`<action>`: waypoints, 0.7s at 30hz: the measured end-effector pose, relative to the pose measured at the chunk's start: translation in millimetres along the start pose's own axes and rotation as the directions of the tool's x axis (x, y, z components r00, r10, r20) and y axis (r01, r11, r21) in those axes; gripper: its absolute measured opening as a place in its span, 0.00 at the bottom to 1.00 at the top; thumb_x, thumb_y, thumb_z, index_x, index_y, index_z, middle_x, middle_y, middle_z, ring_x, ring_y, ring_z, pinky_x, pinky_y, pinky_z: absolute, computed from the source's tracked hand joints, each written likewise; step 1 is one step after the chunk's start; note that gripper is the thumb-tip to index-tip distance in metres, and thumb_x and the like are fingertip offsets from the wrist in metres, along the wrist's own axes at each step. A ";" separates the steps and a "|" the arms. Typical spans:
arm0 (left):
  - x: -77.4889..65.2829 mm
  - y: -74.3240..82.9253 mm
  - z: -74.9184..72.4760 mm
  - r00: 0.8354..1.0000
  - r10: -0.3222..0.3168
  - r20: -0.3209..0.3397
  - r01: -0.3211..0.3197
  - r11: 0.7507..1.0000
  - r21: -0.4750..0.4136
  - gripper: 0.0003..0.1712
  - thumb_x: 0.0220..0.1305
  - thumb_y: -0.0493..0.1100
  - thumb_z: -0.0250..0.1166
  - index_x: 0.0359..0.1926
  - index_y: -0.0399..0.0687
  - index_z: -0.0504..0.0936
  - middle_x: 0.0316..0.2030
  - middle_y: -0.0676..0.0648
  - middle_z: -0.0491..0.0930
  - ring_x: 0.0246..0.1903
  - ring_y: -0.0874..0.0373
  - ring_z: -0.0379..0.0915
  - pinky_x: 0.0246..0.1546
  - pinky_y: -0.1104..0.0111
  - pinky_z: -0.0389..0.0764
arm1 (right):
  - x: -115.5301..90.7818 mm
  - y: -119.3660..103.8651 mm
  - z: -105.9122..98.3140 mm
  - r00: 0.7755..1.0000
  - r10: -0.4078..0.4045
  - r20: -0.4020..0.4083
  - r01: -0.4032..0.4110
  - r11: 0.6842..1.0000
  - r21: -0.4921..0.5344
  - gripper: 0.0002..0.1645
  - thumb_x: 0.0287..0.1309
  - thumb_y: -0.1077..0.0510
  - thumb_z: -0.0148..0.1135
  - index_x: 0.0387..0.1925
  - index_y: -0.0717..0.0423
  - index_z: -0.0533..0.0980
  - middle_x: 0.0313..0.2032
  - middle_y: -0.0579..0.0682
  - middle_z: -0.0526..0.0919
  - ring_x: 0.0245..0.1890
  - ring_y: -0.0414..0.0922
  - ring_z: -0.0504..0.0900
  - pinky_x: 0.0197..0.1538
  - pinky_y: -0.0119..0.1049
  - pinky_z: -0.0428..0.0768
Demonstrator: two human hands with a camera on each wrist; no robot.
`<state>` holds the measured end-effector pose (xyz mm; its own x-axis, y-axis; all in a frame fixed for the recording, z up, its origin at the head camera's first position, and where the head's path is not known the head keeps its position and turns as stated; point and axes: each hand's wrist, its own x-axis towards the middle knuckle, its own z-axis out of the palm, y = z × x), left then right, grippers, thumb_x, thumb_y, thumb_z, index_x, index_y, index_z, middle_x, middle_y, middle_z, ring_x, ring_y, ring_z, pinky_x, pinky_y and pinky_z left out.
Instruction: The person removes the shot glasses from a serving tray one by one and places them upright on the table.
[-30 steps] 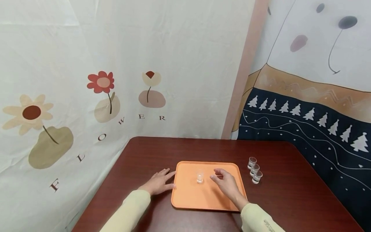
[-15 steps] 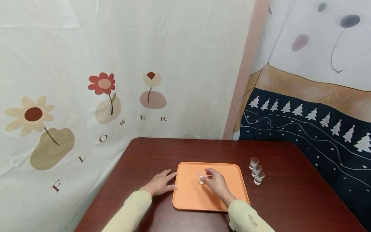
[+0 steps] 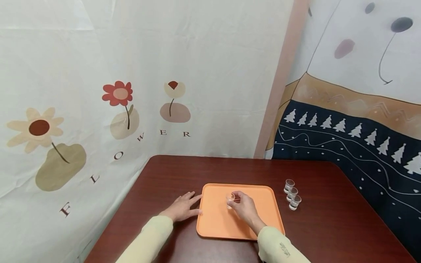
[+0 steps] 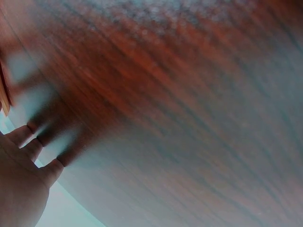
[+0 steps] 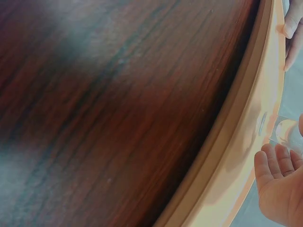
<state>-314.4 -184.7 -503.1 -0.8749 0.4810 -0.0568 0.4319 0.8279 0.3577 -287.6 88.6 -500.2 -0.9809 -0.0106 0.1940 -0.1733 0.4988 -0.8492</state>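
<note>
A small clear shot glass (image 3: 229, 204) is at the upper middle of the orange tray (image 3: 217, 226). My right hand (image 3: 246, 211) pinches it between thumb and fingers from the right, and the fingers cover part of its side. In the right wrist view the glass (image 5: 285, 130) shows close over the tray, partly cut off, above my right hand (image 5: 284, 189). My left hand (image 3: 180, 208) lies with spread fingers on the table, its fingertips right at the tray's left rim. The left wrist view catches those straight fingers of my left hand (image 4: 23, 175) on the wood.
Three more shot glasses (image 3: 292, 194) stand in a slanting row on the dark red-brown table (image 3: 177, 171), right of the tray. A pale curtain with printed flowers (image 3: 213, 73) hangs behind the table, and a bear-print cloth (image 3: 348, 153) hangs at the right.
My right hand has moved left across the tray to the glass, and its fingers have closed on it. My left hand has stayed at the tray's left rim.
</note>
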 end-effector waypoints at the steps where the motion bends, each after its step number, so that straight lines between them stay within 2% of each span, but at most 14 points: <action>1: -0.1 0.0 0.0 1.000 0.001 -0.002 -0.001 1.000 -0.002 0.40 0.66 0.63 0.62 0.73 0.52 0.66 0.70 0.33 0.60 0.71 0.37 0.54 0.68 0.41 0.54 | -0.6 0.4 -1.0 1.000 0.001 -0.005 -0.001 1.000 0.001 0.22 0.55 0.59 0.72 0.50 0.66 0.79 0.40 0.54 0.84 0.42 0.52 0.84 0.43 0.42 0.82; 11: 0.0 -4.0 2.2 1.000 0.012 0.003 -0.011 1.000 -0.026 0.42 0.66 0.65 0.61 0.74 0.52 0.64 0.72 0.33 0.58 0.72 0.36 0.51 0.68 0.40 0.53 | -8.0 3.0 -19.1 0.998 0.041 -0.039 -0.040 0.998 0.039 0.21 0.55 0.58 0.73 0.49 0.65 0.80 0.39 0.52 0.85 0.39 0.48 0.84 0.38 0.37 0.83; 21: 0.0 -2.4 -0.3 1.000 0.011 -0.005 -0.012 0.999 -0.031 0.42 0.65 0.65 0.62 0.74 0.52 0.65 0.71 0.32 0.59 0.72 0.36 0.51 0.68 0.40 0.53 | -13.1 10.1 -51.5 0.991 0.072 -0.114 -0.066 0.996 0.053 0.22 0.56 0.58 0.72 0.51 0.64 0.80 0.40 0.52 0.85 0.40 0.48 0.85 0.37 0.36 0.82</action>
<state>-315.5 -186.8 -503.6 -0.8709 0.4890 -0.0483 0.4349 0.8129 0.3874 -271.9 138.4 -486.0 -0.9744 0.1246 0.1872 -0.1122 0.4521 -0.8849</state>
